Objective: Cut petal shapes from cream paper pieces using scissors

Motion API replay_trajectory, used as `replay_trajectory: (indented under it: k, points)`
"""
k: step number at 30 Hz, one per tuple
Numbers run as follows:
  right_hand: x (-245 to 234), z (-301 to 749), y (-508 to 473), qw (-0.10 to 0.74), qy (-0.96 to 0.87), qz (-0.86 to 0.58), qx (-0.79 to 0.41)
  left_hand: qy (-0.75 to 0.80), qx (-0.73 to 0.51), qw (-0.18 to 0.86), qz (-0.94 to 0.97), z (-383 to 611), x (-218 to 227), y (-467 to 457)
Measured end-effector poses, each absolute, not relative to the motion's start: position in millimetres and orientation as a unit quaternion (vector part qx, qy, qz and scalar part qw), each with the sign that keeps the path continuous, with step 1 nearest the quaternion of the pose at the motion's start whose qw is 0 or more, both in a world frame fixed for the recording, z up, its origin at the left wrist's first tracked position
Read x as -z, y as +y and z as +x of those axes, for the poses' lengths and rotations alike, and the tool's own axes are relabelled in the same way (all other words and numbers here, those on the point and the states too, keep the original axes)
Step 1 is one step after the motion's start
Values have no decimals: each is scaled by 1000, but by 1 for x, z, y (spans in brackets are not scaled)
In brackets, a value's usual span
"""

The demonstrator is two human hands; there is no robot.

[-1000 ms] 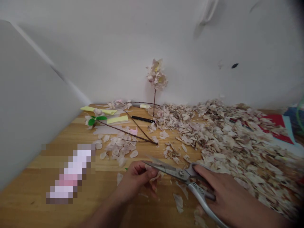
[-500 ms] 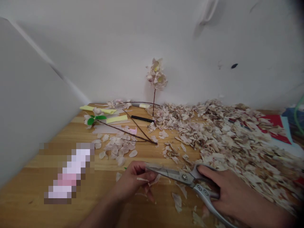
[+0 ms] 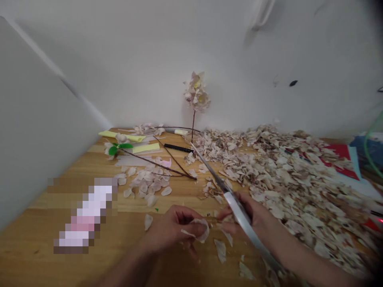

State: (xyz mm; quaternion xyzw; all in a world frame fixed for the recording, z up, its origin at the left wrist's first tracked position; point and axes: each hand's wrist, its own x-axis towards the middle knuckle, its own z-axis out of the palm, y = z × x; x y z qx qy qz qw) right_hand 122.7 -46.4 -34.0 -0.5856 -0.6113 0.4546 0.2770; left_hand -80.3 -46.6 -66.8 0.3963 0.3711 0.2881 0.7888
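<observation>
My left hand (image 3: 176,229) pinches a thin whitish petal (image 3: 203,231) between thumb and fingers, low in the middle of the view. To its right, my right hand (image 3: 254,223) is closed around a pair of metal scissors (image 3: 237,209), whose blades point up and away toward the back. The scissors' blades look closed together. The fingertips of my right hand are pinched near a small pale scrap beside the petal; whether they hold it I cannot make out. Cut petal pieces (image 3: 220,251) lie on the wood below the hands.
A big heap of dried petals (image 3: 287,179) covers the table's right side. A small petal pile (image 3: 151,181) lies left of centre near a forked twig (image 3: 155,161). Behind are a black pen (image 3: 178,148), yellow paper strips (image 3: 146,148) and an upright flower stem (image 3: 197,93) against the wall.
The scissors have swung from pointing left at the petal to pointing up and away. My right hand's fingers have come closer to my left hand, which still holds the petal.
</observation>
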Motion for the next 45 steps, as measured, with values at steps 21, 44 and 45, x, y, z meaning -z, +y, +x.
replay_trajectory:
  k: [21, 44, 45]
  points:
    - [45, 89, -39, 413, -570, -591, -393, 399, -402, 757, 326, -68, 62, -47]
    - [53, 87, -32, 400, -531, -589, -460, 482, -468, 668, 319, -69, 61, -45]
    - [54, 87, -33, 400, -531, -587, -463, 481, -464, 675, 311, -69, 62, -45]
